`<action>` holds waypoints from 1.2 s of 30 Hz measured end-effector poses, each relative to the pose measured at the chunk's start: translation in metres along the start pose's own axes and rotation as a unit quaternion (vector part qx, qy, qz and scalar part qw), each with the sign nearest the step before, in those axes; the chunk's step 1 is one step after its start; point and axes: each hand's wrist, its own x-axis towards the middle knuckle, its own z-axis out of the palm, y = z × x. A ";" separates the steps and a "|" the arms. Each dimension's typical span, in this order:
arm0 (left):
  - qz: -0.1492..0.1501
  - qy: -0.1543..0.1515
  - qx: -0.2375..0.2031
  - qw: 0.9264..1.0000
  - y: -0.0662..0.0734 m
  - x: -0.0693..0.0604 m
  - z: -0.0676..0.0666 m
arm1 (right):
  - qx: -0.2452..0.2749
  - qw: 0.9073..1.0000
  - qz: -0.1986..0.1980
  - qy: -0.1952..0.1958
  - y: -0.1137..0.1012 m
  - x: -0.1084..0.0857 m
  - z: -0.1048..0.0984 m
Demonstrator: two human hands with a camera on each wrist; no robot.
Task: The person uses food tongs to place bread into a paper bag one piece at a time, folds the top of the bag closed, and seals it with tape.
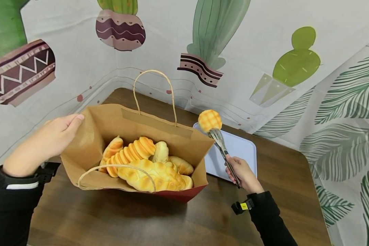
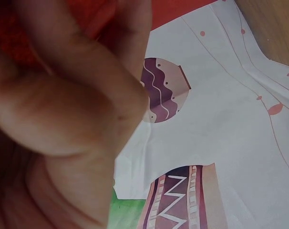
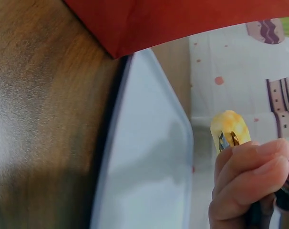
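Observation:
My left hand [image 1: 59, 131] pinches the left edge of a paper bag [image 1: 200, 143], brown inside and red outside, which stands with its mouth gaping. Inside lie several bread pieces, among them a braided loaf [image 1: 153, 174] and a ridged roll [image 1: 132, 155]. In my right hand [image 1: 243, 172] I grip metal tongs [image 1: 222, 147]. Their tips hold a round yellow bun with a grid pattern [image 1: 210, 120], raised above the far end of a pale blue tray [image 1: 230, 150]. In the right wrist view the bun [image 3: 230, 128] shows beyond my curled fingers [image 3: 254, 176].
The bag's far handle [image 1: 155, 71] stands up, while its near handle [image 1: 117, 166] droops across the opening. Under everything is a brown wooden table [image 1: 283, 177]. A white cloth printed with cacti and leaves [image 1: 166, 58] hangs behind and to the right.

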 end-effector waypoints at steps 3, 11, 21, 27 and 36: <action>0.000 0.000 -0.003 1.000 0.000 0.000 0.000 | -0.007 1.000 -0.013 -0.005 -0.007 -0.013 -0.004; 0.000 0.002 -0.006 1.000 0.001 -0.001 -0.001 | -0.019 0.998 -0.059 -0.014 -0.029 -0.050 -0.016; -0.001 0.005 -0.002 1.000 0.001 -0.001 -0.001 | -0.053 0.993 -0.106 -0.012 -0.050 -0.090 -0.017; -0.002 0.007 -0.001 1.000 0.002 -0.002 -0.001 | -0.076 0.986 -0.142 -0.029 -0.055 -0.117 -0.017; 0.002 0.007 0.000 1.000 0.002 -0.002 -0.001 | -0.127 0.975 -0.166 -0.069 -0.061 -0.157 -0.025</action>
